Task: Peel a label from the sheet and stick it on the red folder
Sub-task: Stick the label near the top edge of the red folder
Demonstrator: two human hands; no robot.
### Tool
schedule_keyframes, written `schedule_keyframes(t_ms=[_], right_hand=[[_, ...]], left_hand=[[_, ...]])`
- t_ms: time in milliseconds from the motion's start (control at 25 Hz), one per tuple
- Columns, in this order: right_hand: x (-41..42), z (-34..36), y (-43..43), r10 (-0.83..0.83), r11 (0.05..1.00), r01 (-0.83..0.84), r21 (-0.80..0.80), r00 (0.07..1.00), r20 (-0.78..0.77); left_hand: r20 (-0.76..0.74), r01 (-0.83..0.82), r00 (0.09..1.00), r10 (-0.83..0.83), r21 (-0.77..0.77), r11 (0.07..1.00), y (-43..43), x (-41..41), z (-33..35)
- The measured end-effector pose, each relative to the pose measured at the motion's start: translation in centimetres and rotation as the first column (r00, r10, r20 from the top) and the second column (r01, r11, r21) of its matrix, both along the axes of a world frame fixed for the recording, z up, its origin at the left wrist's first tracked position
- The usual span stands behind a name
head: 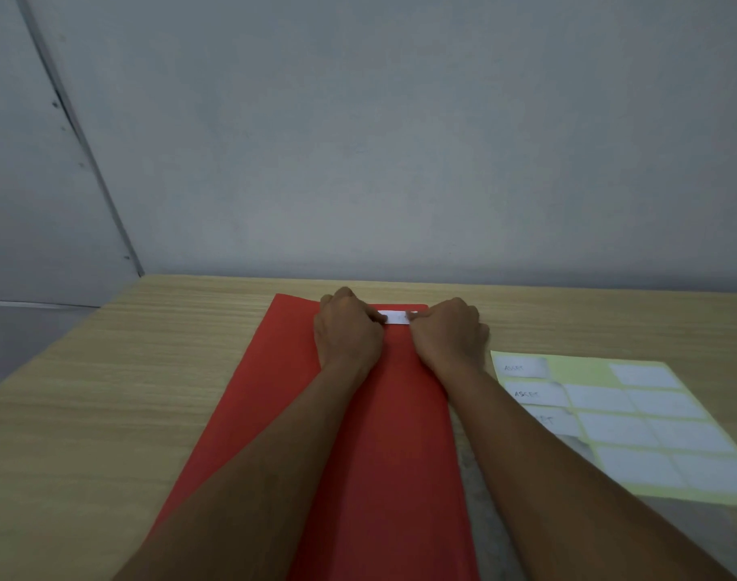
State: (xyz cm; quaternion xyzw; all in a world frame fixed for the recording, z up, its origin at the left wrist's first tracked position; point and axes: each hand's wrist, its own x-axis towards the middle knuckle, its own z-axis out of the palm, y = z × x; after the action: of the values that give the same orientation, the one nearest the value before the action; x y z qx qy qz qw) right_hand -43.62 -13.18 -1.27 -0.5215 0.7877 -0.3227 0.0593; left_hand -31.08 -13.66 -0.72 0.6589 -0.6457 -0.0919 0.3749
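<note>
White paper label (397,317), pinched at its ends by the left hand (348,329) and right hand (450,333) near the flat red folder's (358,454) far edge, could wrinkle or land crooked under uneven pressing.

Both hands (400,329) press white label (396,317) onto red folder (358,454) nr far edge

Two bare forearms reach in from the bottom edge, either side of the red folder (358,454). No sleeves cover them up to where they leave view. The left hand (348,329) and right hand (450,333) are bare too: no gloves, rings, watch or wristband visible.
</note>
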Motion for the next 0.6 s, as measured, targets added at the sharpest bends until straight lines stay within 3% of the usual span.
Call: schedule_keyframes(t_ms=[160,360,520,600], right_hand=[[0.21,0.33,0.32,0.069,0.997,-0.069,0.028,0.997,0.022],[0.09,0.22,0.19,-0.103,0.993,0.109,-0.049,0.988,0.119],[0.35,0.09,0.1,0.047,0.998,-0.049,0.037,0.998,0.036],[0.39,0.13,0.26,0.059,0.998,-0.06,0.024,0.998,0.035]], left_hand=[[0.041,0.038,0.998,-0.039,0.028,0.999,-0.1,0.13,0.04],[-0.041,-0.099,0.994,0.1,0.035,0.995,0.31,0.16,0.12],[0.035,0.084,0.996,-0.086,0.053,0.995,-0.16,0.03,-0.33],[0.027,0.061,0.998,-0.063,0.066,0.996,-0.18,0.05,-0.35]])
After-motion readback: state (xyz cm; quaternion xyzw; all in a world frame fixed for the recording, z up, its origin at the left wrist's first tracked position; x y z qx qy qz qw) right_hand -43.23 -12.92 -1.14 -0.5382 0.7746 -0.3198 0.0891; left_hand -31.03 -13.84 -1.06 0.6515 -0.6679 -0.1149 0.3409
